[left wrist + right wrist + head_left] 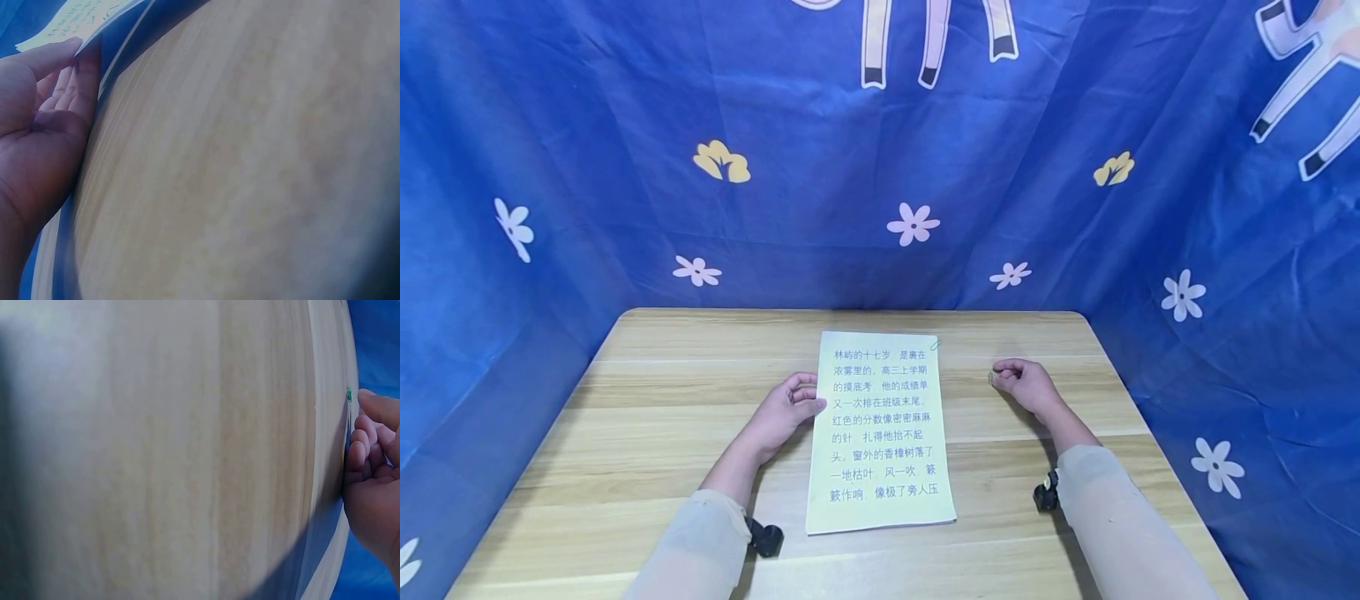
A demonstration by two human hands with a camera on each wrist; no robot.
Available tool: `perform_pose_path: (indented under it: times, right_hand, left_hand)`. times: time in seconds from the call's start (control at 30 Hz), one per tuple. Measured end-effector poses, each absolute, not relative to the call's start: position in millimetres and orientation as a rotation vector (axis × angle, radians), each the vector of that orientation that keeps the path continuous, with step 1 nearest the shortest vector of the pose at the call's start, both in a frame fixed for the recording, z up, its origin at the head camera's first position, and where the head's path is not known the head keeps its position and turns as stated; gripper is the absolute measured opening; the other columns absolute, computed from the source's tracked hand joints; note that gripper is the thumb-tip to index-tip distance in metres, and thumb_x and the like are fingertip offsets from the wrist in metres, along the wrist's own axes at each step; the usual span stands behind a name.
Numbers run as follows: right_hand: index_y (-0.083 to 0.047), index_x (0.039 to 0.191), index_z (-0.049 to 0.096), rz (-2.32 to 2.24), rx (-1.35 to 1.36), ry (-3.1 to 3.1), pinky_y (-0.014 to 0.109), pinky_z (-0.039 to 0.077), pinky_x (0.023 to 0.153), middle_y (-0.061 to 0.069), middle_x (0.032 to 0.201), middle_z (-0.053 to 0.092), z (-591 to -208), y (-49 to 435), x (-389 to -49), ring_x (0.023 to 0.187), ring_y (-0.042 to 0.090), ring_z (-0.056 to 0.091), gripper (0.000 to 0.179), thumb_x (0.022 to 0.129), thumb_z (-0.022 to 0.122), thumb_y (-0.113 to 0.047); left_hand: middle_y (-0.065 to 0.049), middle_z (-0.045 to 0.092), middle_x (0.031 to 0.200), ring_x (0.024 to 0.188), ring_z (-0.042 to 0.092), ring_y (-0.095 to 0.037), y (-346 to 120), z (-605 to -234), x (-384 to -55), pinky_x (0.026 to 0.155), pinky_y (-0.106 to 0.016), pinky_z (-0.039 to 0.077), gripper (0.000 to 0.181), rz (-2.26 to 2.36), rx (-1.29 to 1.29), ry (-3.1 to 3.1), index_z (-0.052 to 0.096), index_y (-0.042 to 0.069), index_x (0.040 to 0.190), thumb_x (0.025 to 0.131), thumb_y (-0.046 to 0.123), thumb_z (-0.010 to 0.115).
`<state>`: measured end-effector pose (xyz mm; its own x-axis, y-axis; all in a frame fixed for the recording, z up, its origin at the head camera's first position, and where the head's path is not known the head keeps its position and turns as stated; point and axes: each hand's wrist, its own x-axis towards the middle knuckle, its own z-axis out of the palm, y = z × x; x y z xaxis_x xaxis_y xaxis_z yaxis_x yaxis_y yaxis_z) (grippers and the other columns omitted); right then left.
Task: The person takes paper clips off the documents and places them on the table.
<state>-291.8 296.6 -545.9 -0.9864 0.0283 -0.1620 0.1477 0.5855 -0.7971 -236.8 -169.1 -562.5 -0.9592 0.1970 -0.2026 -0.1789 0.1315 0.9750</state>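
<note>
A pale yellow sheaf of paper [886, 512] printed with Chinese characters lies upright to the viewer on the table, and a paper clip [935, 344] sits at its top right corner. My left hand [785, 414] pinches its left edge, the thumb on top and the fingers beneath; the left wrist view shows that paper edge [94, 28] slightly raised. To the right of the sheaf, my right hand [1028, 387] holds a small green paper clip [349, 395] at its thumb and fingertip. The other fingers of that hand [375, 462] are curled in.
The wooden table [662, 417] has its far edge against a blue curtain [820, 225] with white flowers and animal figures. The curtain also closes in the left and right sides. Black wrist cameras [766, 539] sit on both wrists.
</note>
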Motion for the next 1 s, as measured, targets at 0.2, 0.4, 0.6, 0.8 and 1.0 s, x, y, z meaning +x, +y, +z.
perform_pose_path:
  times: [0.2,0.4,0.6,0.8,1.0]
  right_hand:
    - [-0.002,0.134,0.072,-1.454,0.172,2.662,0.016,0.049,0.082,0.011,0.117,0.074,-548,299,-292,0.097,0.009,0.058,0.035,0.102,0.073,-0.015]
    - [-0.003,0.149,0.06,-1.704,0.279,2.559,0.015,0.053,0.08,0.004,0.122,0.068,-543,297,-293,0.098,0.002,0.057,0.049,0.105,0.071,-0.023]
    - [-0.002,0.153,0.055,-1.9,0.314,2.599,0.008,0.05,0.085,0.018,0.14,0.058,-533,278,-293,0.114,0.012,0.057,0.054,0.104,0.073,-0.018]
    - [-0.004,0.155,0.053,-2.089,0.321,2.535,0.01,0.049,0.095,0.02,0.151,0.049,-530,252,-297,0.13,0.023,0.055,0.06,0.1,0.076,-0.011]
    - [-0.001,0.154,0.052,-2.212,0.291,2.471,0.012,0.049,0.097,0.017,0.148,0.049,-532,224,-295,0.137,0.032,0.05,0.063,0.097,0.079,-0.009]
  left_hand:
    - [-0.015,0.075,0.132,0.107,0.074,-0.01,-169,-562,-236,0.096,-0.018,0.058,0.05,1.904,0.035,2.13,0.051,0.003,0.148,0.102,0.008,0.07]
    - [-0.017,0.074,0.132,0.107,0.073,-0.011,-170,-562,-236,0.096,-0.018,0.057,0.05,1.901,0.044,2.134,0.051,0.002,0.148,0.103,0.009,0.07]
    - [-0.018,0.074,0.134,0.107,0.073,-0.01,-170,-562,-236,0.096,-0.017,0.057,0.05,1.902,0.047,2.134,0.05,0.002,0.148,0.103,0.01,0.07]
    - [-0.017,0.073,0.133,0.107,0.073,-0.01,-170,-561,-236,0.096,-0.017,0.057,0.05,1.908,0.046,2.13,0.05,0.002,0.148,0.103,0.009,0.07]
    - [-0.017,0.074,0.132,0.107,0.073,-0.01,-170,-560,-236,0.096,-0.017,0.057,0.05,1.907,0.042,2.132,0.05,0.002,0.148,0.103,0.009,0.07]
